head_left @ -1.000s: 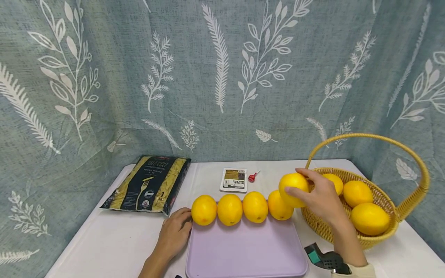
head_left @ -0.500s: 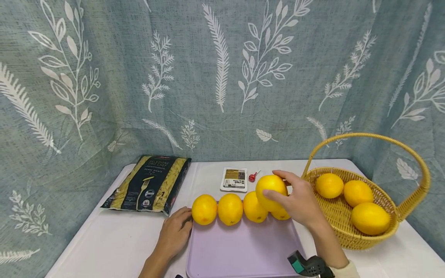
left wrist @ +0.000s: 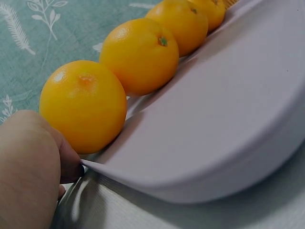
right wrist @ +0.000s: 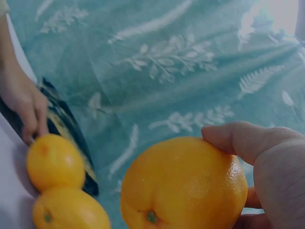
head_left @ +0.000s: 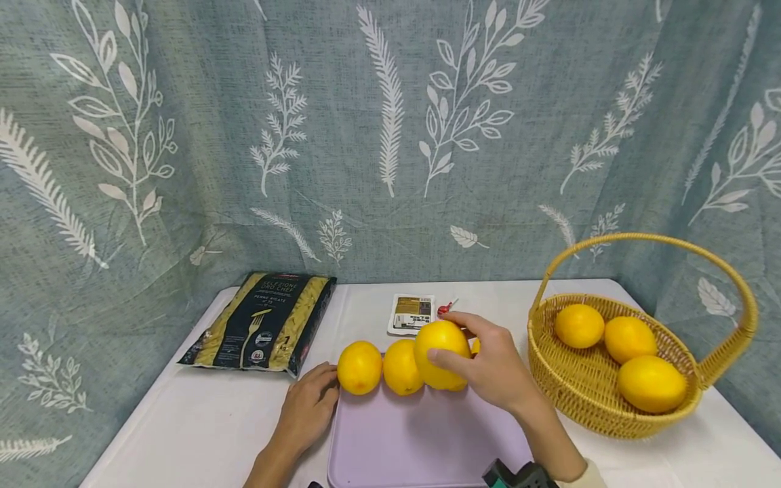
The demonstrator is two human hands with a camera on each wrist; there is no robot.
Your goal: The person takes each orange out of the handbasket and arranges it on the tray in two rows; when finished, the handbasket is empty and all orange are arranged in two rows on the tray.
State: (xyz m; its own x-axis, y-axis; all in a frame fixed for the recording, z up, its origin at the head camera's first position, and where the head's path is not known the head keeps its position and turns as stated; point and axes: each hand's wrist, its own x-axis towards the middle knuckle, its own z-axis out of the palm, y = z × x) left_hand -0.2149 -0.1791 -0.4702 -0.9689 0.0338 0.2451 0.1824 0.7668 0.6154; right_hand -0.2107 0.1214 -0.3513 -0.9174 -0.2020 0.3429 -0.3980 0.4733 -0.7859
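My right hand [head_left: 497, 362] holds an orange [head_left: 441, 354] between thumb and fingers, above the row along the far side of the lilac tray [head_left: 415, 434]. In the right wrist view this orange [right wrist: 183, 183] shows its green stem end. From the left, the row begins with one orange [head_left: 359, 368] and a second orange [head_left: 401, 366]; those farther right are mostly hidden behind the held fruit and my hand. My left hand [head_left: 310, 403] grips the tray's left rim [left wrist: 119, 179] by the leftmost orange [left wrist: 83, 107].
At the right stands a wicker basket [head_left: 586, 400] with a tall handle and three oranges [head_left: 651, 384]. Behind the tray lie a small flat packet [head_left: 411, 314] and a red lollipop [head_left: 444, 309]. A pasta bag [head_left: 262, 322] lies back left, before a patterned curtain [head_left: 366, 135].
My right hand has carried the orange leftward and slightly lower, from beside the basket to over the middle of the row. The left hand stays at the tray's rim.
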